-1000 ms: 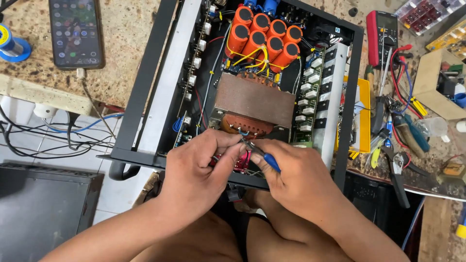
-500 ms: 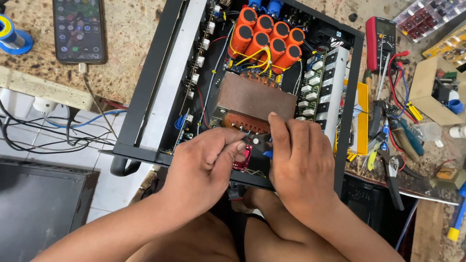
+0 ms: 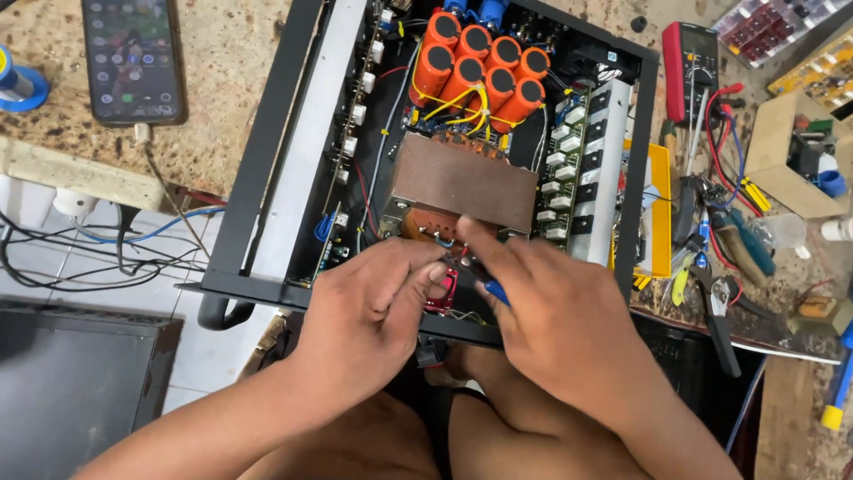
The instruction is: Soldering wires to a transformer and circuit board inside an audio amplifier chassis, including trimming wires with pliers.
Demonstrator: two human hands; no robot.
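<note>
An open black amplifier chassis (image 3: pixel 267 178) lies on the bench, its near edge over my lap. Inside are several orange capacitors (image 3: pixel 480 67), a brown transformer (image 3: pixel 462 182) and a row of white parts on a board (image 3: pixel 569 169). My left hand (image 3: pixel 373 311) pinches at a small red part (image 3: pixel 442 292) by the chassis front edge. My right hand (image 3: pixel 551 320) meets it there, gripping a small tool with a blue handle (image 3: pixel 496 292). The tool's tip is hidden between my fingers.
A phone (image 3: pixel 133 58) on a cable lies at the far left, next to a blue tape roll (image 3: pixel 18 84). Right of the chassis are a red multimeter (image 3: pixel 691 67), pliers (image 3: pixel 715 307), screwdrivers and parts boxes (image 3: pixel 769 27). Cables (image 3: pixel 80 253) run over white tiles at left.
My right hand, laid flat over the part half a second ago, has drawn back so the blue-handled tool shows again. The view has shifted slightly.
</note>
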